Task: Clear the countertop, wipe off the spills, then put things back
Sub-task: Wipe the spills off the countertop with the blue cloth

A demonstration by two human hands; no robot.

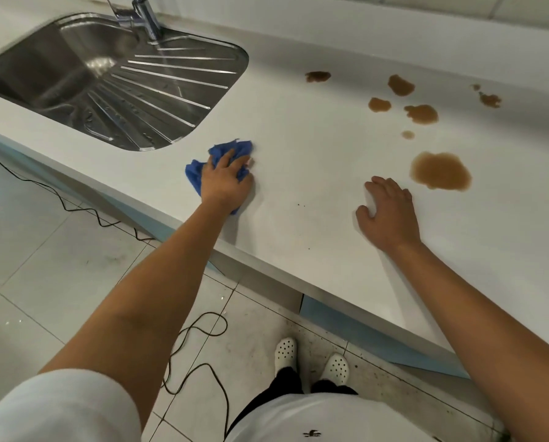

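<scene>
Hands worked a white countertop [298, 148] beside a stainless steel sink [43, 74]; the left hand [225, 180] pressed down on a crumpled blue cloth [231, 149], its fingers curled into the folds and gripping it, the cloth bunched under and around the palm and lying flat on the counter just off the sink's ribbed drainer [158, 90]; the right hand [388, 212] rested palm-down on the bare surface, fingers relaxed and slightly spread, holding nothing, well apart from the cloth; brown spills lay beyond and to the outer side of that right hand, the largest puddle [440, 170] just past its fingertips without touching them, and smaller blotches [421, 113] scattered farther off toward the wall; a chrome tap [145, 14] rose behind the sink, far beyond the left hand; below the arms a black cable [199, 330] looped over the tiled floor [43, 266], near white perforated clogs [285, 352].
</scene>
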